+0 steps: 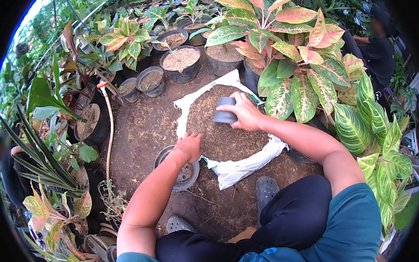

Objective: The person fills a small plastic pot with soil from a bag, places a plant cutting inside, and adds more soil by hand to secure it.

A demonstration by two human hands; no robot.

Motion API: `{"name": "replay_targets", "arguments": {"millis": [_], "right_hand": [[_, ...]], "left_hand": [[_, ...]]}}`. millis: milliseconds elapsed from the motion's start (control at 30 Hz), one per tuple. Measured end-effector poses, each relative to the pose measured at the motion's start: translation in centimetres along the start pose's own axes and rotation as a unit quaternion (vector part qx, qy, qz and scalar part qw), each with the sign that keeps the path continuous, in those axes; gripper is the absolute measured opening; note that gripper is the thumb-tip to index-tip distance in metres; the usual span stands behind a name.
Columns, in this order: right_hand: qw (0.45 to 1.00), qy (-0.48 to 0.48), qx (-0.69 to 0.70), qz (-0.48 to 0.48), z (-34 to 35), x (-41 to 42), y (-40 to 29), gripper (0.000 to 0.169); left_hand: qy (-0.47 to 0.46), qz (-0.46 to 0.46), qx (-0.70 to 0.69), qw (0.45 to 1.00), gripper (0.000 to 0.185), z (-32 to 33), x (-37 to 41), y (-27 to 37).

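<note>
A white woven sack (239, 168) with its edge rolled down stands before me, filled with brown, crumbly potting mix (216, 141). Over the mix, my right hand (245, 112) grips a small dark plastic pot (225, 111), which is tipped upside down or nearly so. My left hand (189, 147) rests at the sack's left edge, fingers spread and palm down, holding nothing that I can see. Just below its wrist sits a grey round plastic pot (192, 176) with holes in its base, partly hidden by my left forearm.
Small potted plants (150, 81) line the far side. A large red-and-green aglaonema (289, 52) leans in from the right, above a striped-leaf plant (383, 166). A pale hose (109, 141) with an orange end lies left. People (379, 52) are at both outer edges.
</note>
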State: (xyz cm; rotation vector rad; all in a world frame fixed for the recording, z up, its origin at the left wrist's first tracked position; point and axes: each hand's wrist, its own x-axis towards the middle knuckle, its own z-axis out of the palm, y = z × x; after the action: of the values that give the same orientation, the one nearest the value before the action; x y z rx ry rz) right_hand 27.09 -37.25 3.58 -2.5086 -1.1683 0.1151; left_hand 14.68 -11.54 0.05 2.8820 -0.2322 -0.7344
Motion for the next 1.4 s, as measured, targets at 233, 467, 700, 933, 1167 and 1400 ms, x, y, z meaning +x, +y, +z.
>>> {"name": "replay_targets", "arguments": {"millis": [233,467,700,933,1167,1400], "right_hand": [[0.994,0.081,0.017,0.077,-2.3,2.1,2.4,0.072],[0.967,0.12,-0.112,0.193,-0.8,0.2,7.3,0.081],[0.936,0.034,-0.165,0.308,1.2,1.5,7.3,0.086],[0.909,-0.033,-0.068,0.409,2.7,3.9,10.9,0.083],[0.932,-0.012,-0.074,0.354,3.4,6.9,7.2,0.075],[0.98,0.013,-0.117,0.159,2.6,5.9,1.4,0.084]], "left_hand": [[-0.007,-0.006,-0.004,1.0,0.07,-0.3,-0.4,0.3],[0.045,-0.001,-0.029,0.999,0.064,-1.0,0.6,0.9],[0.099,0.017,-0.054,0.993,0.06,0.1,0.9,-1.1],[0.107,0.001,-0.08,0.991,0.061,0.4,2.8,-2.0],[0.124,0.022,-0.086,0.988,0.058,1.3,4.9,-1.0],[0.155,0.008,-0.082,0.985,0.056,1.2,4.9,-0.6]]}}
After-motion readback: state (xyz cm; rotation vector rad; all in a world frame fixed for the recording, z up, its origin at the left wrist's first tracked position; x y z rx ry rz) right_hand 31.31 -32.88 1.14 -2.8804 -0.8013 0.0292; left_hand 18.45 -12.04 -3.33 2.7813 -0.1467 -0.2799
